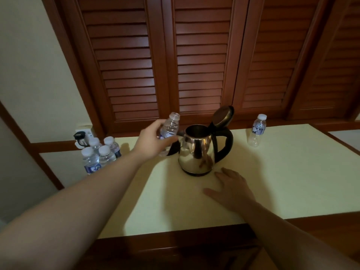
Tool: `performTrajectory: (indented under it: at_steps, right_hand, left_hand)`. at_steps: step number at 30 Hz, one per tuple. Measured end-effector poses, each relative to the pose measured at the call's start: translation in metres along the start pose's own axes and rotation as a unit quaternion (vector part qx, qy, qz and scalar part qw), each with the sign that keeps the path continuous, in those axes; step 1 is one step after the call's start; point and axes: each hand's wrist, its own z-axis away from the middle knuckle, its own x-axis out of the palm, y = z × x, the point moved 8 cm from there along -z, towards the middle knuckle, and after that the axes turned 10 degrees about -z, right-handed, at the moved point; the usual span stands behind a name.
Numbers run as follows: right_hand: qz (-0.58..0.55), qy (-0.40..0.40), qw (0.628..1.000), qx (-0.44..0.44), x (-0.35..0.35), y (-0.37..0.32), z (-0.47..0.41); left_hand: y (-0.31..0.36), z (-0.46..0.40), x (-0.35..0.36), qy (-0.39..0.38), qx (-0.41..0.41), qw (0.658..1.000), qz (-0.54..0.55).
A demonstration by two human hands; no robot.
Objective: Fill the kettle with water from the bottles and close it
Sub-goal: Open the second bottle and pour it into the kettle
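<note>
A steel kettle (196,152) with a black handle stands mid-table, its lid (223,116) hinged up and open. My left hand (153,139) is wrapped around an uncapped clear water bottle (170,127), held roughly upright just left of the kettle's spout. My right hand (231,187) lies flat on the table in front of the kettle, fingers spread, holding nothing. One capped bottle (257,130) stands alone to the right of the kettle.
Several capped bottles (99,154) cluster at the table's left edge (124,191). Behind them a black plug (79,138) sits in a wall socket. Louvred wooden doors (200,61) rise right behind the cream table. The kettle's black base shows behind my left hand.
</note>
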Motion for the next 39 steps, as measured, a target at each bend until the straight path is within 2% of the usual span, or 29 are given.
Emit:
performTrajectory:
  at_steps: [6, 11, 26, 39]
  right_hand:
    - [0.000, 0.000, 1.000, -0.001, 0.001, 0.002, 0.000]
    - [-0.001, -0.002, 1.000, -0.006, 0.001, 0.004, -0.001]
    - [-0.008, 0.000, 1.000, -0.013, 0.001, 0.005, -0.001]
    - [-0.007, -0.002, 1.000, -0.005, 0.002, 0.006, -0.002]
  left_hand:
    - [0.005, -0.037, 0.000, -0.064, 0.048, 0.988, -0.130]
    - [0.008, -0.056, 0.000, -0.114, 0.075, 0.961, -0.241]
    - [0.021, -0.068, -0.010, -0.157, 0.108, 0.927, -0.324]
    - [0.038, -0.077, -0.021, -0.160, 0.132, 0.897, -0.391]
